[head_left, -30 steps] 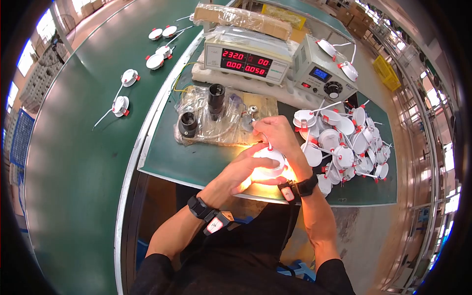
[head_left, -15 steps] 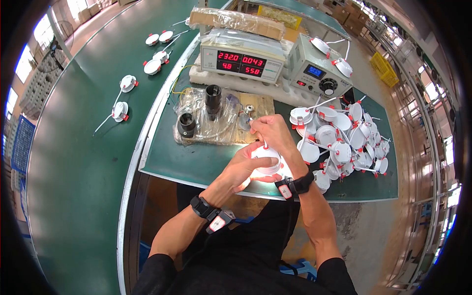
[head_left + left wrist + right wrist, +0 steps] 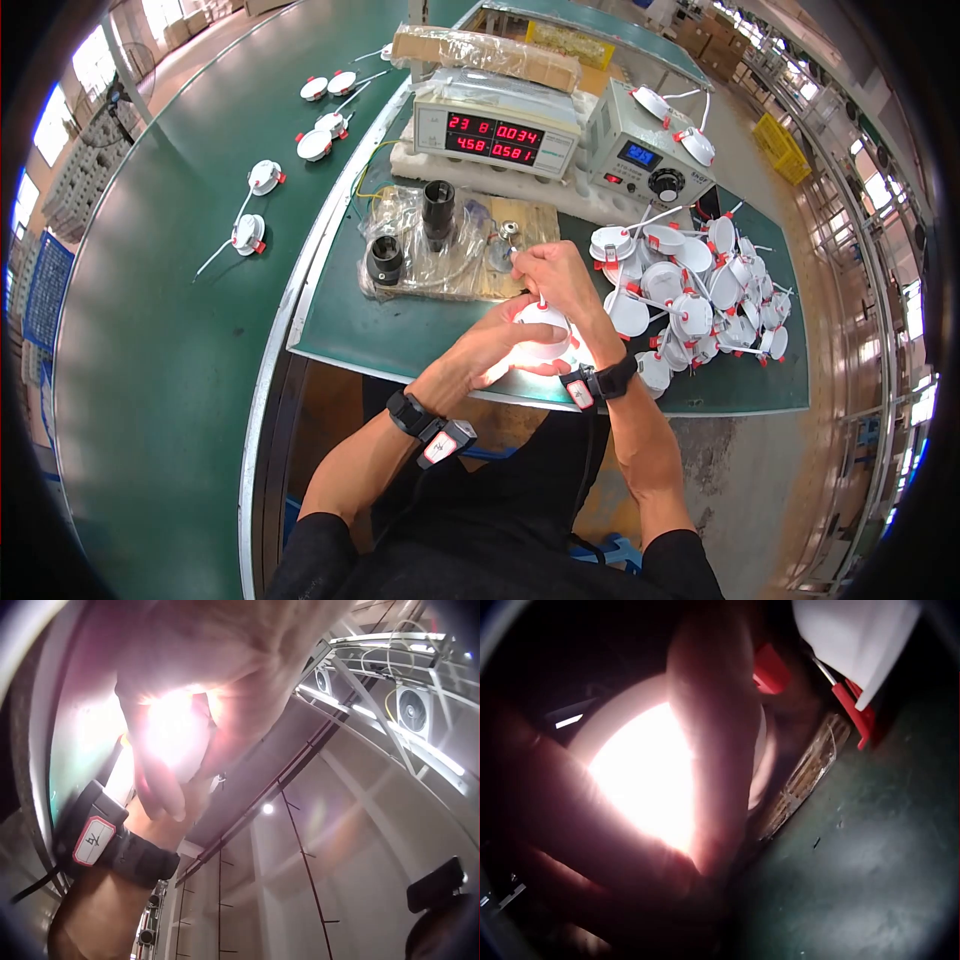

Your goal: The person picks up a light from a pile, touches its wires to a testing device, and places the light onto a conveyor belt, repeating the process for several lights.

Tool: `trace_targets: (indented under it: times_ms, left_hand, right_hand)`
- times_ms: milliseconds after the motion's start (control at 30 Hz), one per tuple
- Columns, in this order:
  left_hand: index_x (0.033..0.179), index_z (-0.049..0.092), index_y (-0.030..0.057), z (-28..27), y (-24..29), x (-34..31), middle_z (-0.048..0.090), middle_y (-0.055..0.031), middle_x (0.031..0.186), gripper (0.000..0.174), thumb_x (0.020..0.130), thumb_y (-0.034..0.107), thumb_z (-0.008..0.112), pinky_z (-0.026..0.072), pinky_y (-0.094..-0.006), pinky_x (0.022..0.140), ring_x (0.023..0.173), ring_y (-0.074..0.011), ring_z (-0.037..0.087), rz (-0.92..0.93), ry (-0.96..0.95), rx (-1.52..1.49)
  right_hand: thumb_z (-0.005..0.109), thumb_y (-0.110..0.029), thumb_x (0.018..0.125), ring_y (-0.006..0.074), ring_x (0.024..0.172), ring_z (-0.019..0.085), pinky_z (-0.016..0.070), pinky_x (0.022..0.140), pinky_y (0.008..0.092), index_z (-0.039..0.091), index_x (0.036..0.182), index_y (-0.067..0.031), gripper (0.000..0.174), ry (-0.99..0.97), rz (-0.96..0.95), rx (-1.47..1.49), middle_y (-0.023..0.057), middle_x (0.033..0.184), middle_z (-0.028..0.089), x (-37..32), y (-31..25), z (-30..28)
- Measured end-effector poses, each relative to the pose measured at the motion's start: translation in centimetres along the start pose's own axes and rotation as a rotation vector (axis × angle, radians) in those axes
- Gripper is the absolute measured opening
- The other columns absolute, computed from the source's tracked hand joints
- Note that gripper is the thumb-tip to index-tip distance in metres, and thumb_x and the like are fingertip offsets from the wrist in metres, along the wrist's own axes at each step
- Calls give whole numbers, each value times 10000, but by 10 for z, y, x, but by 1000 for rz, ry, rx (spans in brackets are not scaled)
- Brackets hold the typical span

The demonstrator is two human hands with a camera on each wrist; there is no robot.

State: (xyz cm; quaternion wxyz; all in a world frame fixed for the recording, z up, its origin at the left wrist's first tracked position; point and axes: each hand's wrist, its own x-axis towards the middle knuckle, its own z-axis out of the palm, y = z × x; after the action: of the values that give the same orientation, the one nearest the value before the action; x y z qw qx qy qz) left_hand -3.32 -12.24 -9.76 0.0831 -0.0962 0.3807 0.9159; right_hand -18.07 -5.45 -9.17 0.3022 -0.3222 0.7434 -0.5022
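Observation:
A round white LED downlight point(image 3: 541, 318) glows brightly on its underside, over the near edge of the bench. My left hand point(image 3: 492, 345) grips its body, thumb across the back and fingers underneath. From its red inlet a short white cable rises into my right hand point(image 3: 562, 280), which pinches the cable near its end. Those fingertips are right at a small metal contact piece point(image 3: 502, 252) on the wooden board point(image 3: 540, 225). In the right wrist view the lit face point(image 3: 645, 780) shows behind fingers; the left wrist view has strong glare from it.
Many similar downlights point(image 3: 690, 315) lie heaped on the right. Behind the board stand a power meter point(image 3: 495, 135) with red digits and a grey box with a knob point(image 3: 665, 185). Two black sockets point(image 3: 384, 260) stand on the board. More downlights point(image 3: 248, 234) line the green surface at left.
The downlight's glow has turned from warm orange to white, and the meter's digits have changed from near zero to higher values. Both hands have stayed almost in place.

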Motion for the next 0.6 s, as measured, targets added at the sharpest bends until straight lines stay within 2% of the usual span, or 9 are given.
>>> trace_targets:
  times_ms: [233,600]
  left_hand:
    - [1292,487,-4,-8,-7,6,652,-151,1136,506,859,83,733,630,-416,811,944,-305,706,21,31,5]
    - [1285,503,0,-6,-6,4,628,-115,1168,462,871,34,705,624,-465,875,1055,-247,664,15,11,-34]
  right_hand:
    - [613,-152,874,102,462,496,434,450,293,665,734,101,293,7,-5,17,46,529,550,0,1,1]
    - [613,-160,877,99,461,503,430,439,286,666,743,102,299,8,1,14,51,527,557,0,1,1]
